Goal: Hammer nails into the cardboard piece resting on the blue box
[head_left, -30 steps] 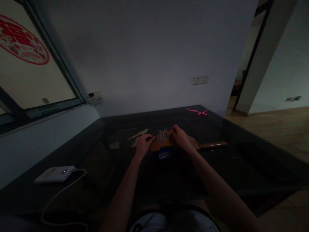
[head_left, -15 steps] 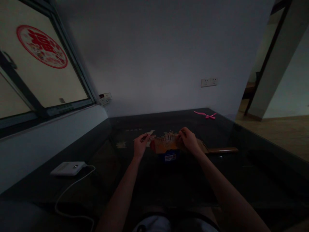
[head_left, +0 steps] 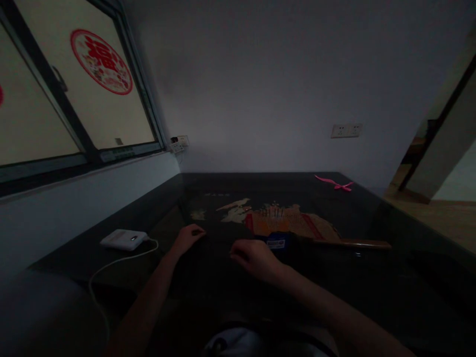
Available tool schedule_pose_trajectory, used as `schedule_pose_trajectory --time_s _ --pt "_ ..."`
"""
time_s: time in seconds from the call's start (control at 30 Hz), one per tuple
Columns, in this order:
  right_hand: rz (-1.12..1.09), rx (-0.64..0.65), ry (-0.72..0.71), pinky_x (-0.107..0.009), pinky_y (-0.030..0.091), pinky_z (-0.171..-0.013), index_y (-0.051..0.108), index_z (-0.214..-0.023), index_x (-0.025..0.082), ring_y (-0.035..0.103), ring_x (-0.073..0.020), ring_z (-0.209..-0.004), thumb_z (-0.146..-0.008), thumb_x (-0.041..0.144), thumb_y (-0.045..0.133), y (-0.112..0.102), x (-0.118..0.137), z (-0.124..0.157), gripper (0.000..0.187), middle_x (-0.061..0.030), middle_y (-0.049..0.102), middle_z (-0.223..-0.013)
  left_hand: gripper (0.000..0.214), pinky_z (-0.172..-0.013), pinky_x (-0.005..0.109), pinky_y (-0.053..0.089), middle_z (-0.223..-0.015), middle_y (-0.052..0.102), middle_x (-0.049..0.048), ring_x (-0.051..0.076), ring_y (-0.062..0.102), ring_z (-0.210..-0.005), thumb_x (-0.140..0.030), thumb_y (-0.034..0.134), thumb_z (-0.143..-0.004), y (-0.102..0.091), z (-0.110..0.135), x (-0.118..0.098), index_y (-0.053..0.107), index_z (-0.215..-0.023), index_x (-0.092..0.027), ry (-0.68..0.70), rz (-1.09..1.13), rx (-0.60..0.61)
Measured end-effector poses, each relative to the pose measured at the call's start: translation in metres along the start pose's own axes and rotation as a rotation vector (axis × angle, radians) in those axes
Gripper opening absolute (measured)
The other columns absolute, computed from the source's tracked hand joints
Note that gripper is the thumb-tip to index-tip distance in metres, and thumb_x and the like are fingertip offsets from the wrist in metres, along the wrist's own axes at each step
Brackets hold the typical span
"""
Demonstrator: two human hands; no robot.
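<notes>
My left hand (head_left: 189, 235) is low over the dark table, its fingers curled and their tips together. Anything pinched there is too dark to make out. My right hand (head_left: 255, 255) is apart from it to the right, with fingers bent inward and their tips hidden in shadow. Just beyond the right hand is a small blue box (head_left: 277, 241) with a white printed label. Behind the box lies a flat brown piece (head_left: 297, 223) with red bands and an orange patch. A brown stick-like handle (head_left: 366, 244) extends rightward beside it.
A white power bank (head_left: 124, 239) with a white cable (head_left: 122, 259) is at the left. Pink ribbon (head_left: 342, 187) lies near the far right edge of the table (head_left: 260, 181). Pale bird-like shapes (head_left: 236, 210) show on the tabletop. Wall sockets (head_left: 346, 130) are behind.
Both hands have come away from the brown piece, toward me and to the left, uncovering more of it. The view has turned slightly left.
</notes>
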State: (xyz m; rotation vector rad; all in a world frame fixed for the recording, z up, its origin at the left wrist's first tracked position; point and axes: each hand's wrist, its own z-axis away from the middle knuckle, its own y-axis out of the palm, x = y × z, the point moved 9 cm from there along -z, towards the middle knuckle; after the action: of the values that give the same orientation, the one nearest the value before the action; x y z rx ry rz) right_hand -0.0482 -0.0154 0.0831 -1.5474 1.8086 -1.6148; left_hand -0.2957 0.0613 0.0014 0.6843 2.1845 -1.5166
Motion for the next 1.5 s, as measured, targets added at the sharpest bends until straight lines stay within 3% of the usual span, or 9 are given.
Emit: schedule_pose_trajectory --time_s 0.1,0.27,0.5,1.0,1.13,1.27,1.37,1.43,1.5 --pt "0.254 0.207 -0.001 -0.026 0.045 -0.065 0.058 -0.095 0.022 0.063 -0.0175 -0.081 -0.085 0.028 0.047 0.054 0.004 -0.020 0.016 -0.0041 0.066 -0.095 0.021 -0.076 0.030 0.047 -0.085 0.067 0.0055 0.019 0.062 -0.082 -0.036 0.058 -0.071 0.007 -0.002 -0.012 0.068 -0.080 -0.020 0.049 0.038 0.033" --pt "0.299 0.213 0.074 -0.032 0.047 -0.069 0.056 -0.103 0.019 0.062 -0.0217 -0.088 -0.088 0.026 0.040 0.089 -0.006 -0.055 0.022 -0.0094 0.063 -0.101 0.023 -0.076 0.030 0.047 -0.087 0.067 0.0060 0.019 0.060 -0.082 -0.035 0.057 -0.072 0.013 0.000 -0.018 0.068 -0.084 -0.019 0.059 0.016 0.079" --pt "0.295 0.152 0.171 -0.034 0.046 -0.075 0.049 -0.115 0.021 0.059 -0.0214 -0.096 -0.089 0.029 0.041 0.096 -0.028 -0.085 0.028 -0.0097 0.058 -0.110 0.023 -0.078 0.030 0.046 -0.087 0.067 0.0057 0.019 0.060 -0.083 -0.034 0.052 -0.075 0.013 -0.001 -0.020 0.067 -0.085 -0.019 0.054 -0.011 0.081" --pt "0.276 0.069 0.257 -0.032 0.047 -0.071 0.054 -0.103 0.017 0.060 -0.0211 -0.090 -0.088 0.025 0.042 0.090 -0.041 -0.081 0.021 -0.0095 0.058 -0.103 0.024 -0.079 0.028 0.046 -0.088 0.068 0.0040 0.019 0.062 -0.083 -0.037 0.050 -0.077 0.010 -0.001 -0.022 0.067 -0.082 -0.020 0.076 -0.046 0.044" --pt "0.268 0.016 0.220 -0.030 0.047 -0.069 0.052 -0.106 0.017 0.057 -0.0205 -0.095 -0.086 0.025 0.046 0.076 -0.022 -0.073 0.022 -0.0110 0.054 -0.110 0.026 -0.078 0.030 0.048 -0.087 0.068 0.0045 0.018 0.062 -0.083 -0.037 0.049 -0.078 0.009 -0.002 -0.020 0.066 -0.083 -0.019 0.091 -0.052 0.032" --pt "0.242 -0.049 0.074 -0.026 0.045 -0.069 0.054 -0.101 0.022 0.056 -0.0167 -0.092 -0.085 0.028 0.049 0.048 0.016 -0.050 0.018 -0.0051 0.055 -0.108 0.026 -0.077 0.030 0.048 -0.088 0.067 0.0048 0.018 0.061 -0.084 -0.037 0.048 -0.080 -0.002 -0.002 -0.027 0.066 -0.085 -0.018 0.145 -0.040 -0.082" --pt "0.144 -0.311 -0.035 -0.025 0.042 -0.070 0.057 -0.090 0.020 0.055 -0.0150 -0.083 -0.086 0.025 0.047 -0.007 0.031 -0.022 0.012 -0.0039 0.060 -0.091 0.025 -0.082 0.032 0.046 -0.094 0.066 0.0053 0.018 0.060 -0.090 -0.035 0.047 -0.082 -0.014 0.000 -0.047 0.065 -0.090 -0.018 0.179 -0.011 -0.208" --pt "0.058 -0.510 -0.009 -0.024 0.041 -0.068 0.057 -0.087 0.019 0.055 -0.0145 -0.078 -0.086 0.026 0.046 -0.051 0.013 0.000 0.013 -0.0037 0.060 -0.083 0.025 -0.084 0.032 0.045 -0.095 0.065 0.0049 0.018 0.059 -0.092 -0.034 0.047 -0.083 -0.015 0.000 -0.072 0.065 -0.092 -0.019 0.193 0.023 -0.260" --pt "0.000 -0.677 0.101 -0.024 0.041 -0.066 0.058 -0.085 0.018 0.055 -0.0146 -0.073 -0.086 0.026 0.046 -0.090 -0.025 0.021 0.014 -0.0036 0.060 -0.078 0.024 -0.083 0.031 0.046 -0.095 0.065 0.0047 0.018 0.059 -0.091 -0.034 0.047 -0.084 -0.009 -0.003 -0.105 0.065 -0.091 -0.019 0.217 0.089 -0.274"
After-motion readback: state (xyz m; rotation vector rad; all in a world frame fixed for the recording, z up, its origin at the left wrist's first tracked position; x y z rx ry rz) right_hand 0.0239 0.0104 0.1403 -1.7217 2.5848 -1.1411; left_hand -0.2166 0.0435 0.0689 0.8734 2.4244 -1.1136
